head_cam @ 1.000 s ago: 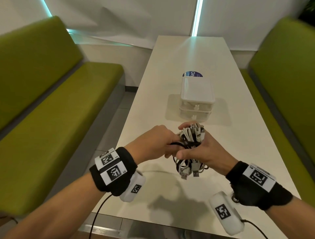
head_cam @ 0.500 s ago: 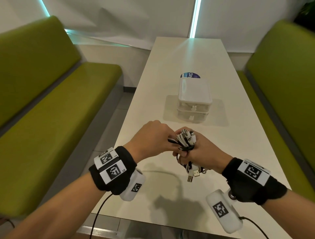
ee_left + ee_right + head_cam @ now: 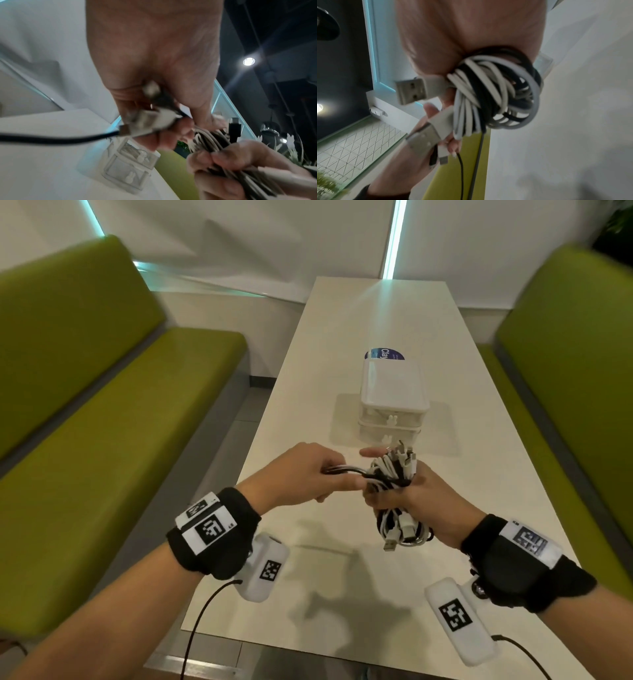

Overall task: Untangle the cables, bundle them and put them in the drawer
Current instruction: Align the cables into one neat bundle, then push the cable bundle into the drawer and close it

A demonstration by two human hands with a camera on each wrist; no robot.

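White and black USB cables, coiled into one fat hank (image 3: 394,484), sit upright in the right hand (image 3: 421,494), whose grip is clamped round the hank's waist. The hank is held in the air above the near half of the long white bench (image 3: 342,577), roughly mid-width and not touching it. USB-A plugs (image 3: 411,90) hang loose out of the bottom loops, and more connector ends stick out of the top.

The left hand (image 3: 301,474) has its grip pinched on a couple of free tail ends (image 3: 342,470), black and white, drawn out sideways from the hank's middle. The left wrist view shows small plugs (image 3: 145,124) bunched against those fingers, though it is blurred.

My read: this is the binding wrap, tails going round the waist to lock the bundle.

To do it well:
- Keep the tails taut while wrapping; slack probably lets the loops spring open.
- The right grip should stay at the waist, with the thumb shifting only enough to let each turn pass under.
- Lay the turns side by side, not stacked.
- Leave enough tail to tuck the plugs through a loop at the end, and don't kink at the strain relief.
- Pull the dangling USB-A plugs into the loops first, or they'll likely snag.

The small white translucent two-drawer plastic box (image 3: 394,405) stands near the bench middle, just beyond the hands. Both drawers look closed, so one needs opening before the drop; the hank looks thick for that drawer, so squash it flat.
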